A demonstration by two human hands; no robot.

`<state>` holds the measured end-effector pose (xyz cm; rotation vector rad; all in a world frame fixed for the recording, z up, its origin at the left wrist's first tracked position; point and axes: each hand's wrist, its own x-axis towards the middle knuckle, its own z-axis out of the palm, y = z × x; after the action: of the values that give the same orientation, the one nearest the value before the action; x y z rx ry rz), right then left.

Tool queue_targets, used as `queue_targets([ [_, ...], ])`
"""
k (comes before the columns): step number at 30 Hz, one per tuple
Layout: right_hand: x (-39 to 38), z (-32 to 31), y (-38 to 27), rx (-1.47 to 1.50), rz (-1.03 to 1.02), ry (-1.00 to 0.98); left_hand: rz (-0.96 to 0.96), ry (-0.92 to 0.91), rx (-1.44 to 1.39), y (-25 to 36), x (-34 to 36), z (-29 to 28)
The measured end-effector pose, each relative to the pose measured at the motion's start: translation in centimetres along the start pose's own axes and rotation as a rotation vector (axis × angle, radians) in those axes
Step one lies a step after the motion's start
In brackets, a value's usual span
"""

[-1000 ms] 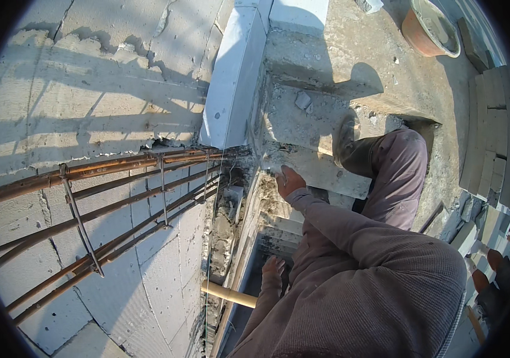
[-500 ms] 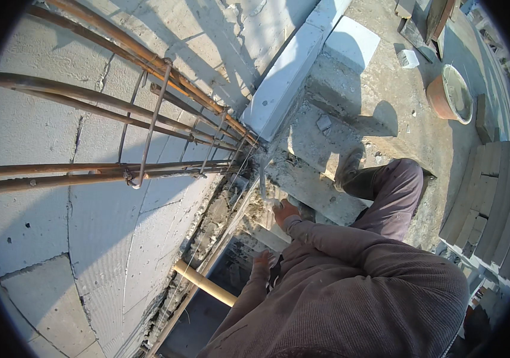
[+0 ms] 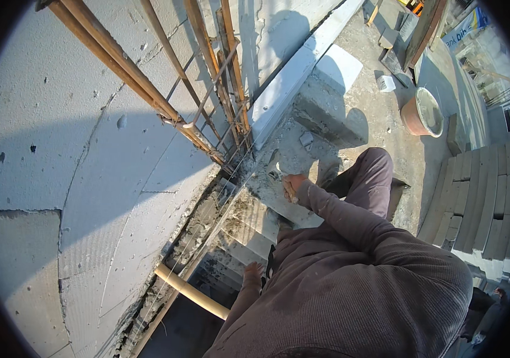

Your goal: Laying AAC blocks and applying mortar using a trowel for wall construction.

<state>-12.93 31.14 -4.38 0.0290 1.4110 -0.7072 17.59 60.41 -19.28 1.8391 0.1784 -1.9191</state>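
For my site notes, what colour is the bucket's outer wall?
The bucket is reddish-brown outside, best seen in the head view.

Orange bucket [image 3: 411, 119], stacked grey blocks [image 3: 482, 197], small white block [image 3: 386, 83], rusty steel bars [image 3: 202, 34]

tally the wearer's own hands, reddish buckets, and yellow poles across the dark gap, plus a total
Hands: 2, left hand and right hand
Reddish bucket: 1
Yellow pole: 1
Total: 4

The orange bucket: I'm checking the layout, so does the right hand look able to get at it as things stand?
Probably not without leaning or stepping: the orange bucket stands well away from the right hand, out past the bent knee.
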Motion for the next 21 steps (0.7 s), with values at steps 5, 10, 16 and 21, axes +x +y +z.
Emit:
queue_targets([
  [5,4.1,1.3,-3.5,0.237,0.159,-0.287,-0.055,-0.061,0.069,0.5,0.1,-0.1],
  [10,7.9,1.2,-9.1,0.246,-0.073,-0.143,0.167,-0.264,0.273,2.0,-0.4,-1.0],
  [16,9.4,-3.7,-17.5,0.241,-0.230,-0.064,0.351,-0.204,0.844,4.9,-2.7,-1.5],
  [21,6.7,-2.6,-18.5,0.323,-0.308,0.060,0.391,-0.193,1.253,6.3,-6.1,-0.6],
])
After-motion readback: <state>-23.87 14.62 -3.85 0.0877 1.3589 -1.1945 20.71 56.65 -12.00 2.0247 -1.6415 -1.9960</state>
